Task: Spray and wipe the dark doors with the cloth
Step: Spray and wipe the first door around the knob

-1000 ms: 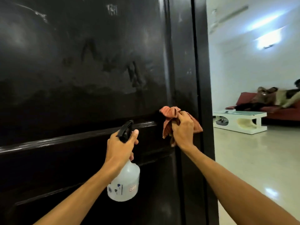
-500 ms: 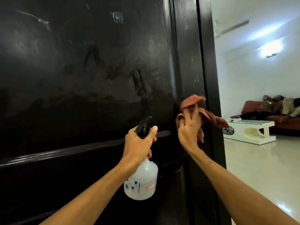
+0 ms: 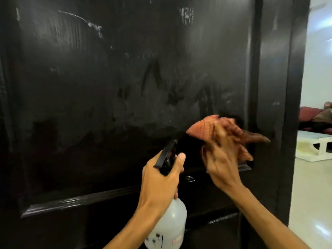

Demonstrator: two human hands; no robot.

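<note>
Left hand [image 3: 161,178] grips the neck of a spray bottle [image 3: 168,225], thumb up beside the black trigger head; translucent white body hangs below the fist, a few small dark marks and a red label low on it. Right hand [image 3: 222,164] is motion-blurred, fingers spread, pressing a reddish-brown cloth [image 3: 206,128] against the door [image 3: 107,87]; cloth is bunched, one corner sticking out right toward the door edge, another up and left. Cloth sits at the lower right of the upper panel, just above the horizontal moulding. Door is glossy black and fills most of the view: hazy grey film and smears across the upper panel, darker streaks through it mid-panel, pale scuffs near the top. Moulding edges catch light as bright lines lower left and under the right hand. Door's vertical stile runs right of the cloth. Past the door edge, far right, a bright room: pale glossy floor [image 3: 312,186] with light reflections, a white low table [image 3: 312,146], a red sofa [image 3: 309,114] behind it with something brownish on it, too cut off to identify, white wall above.
</note>
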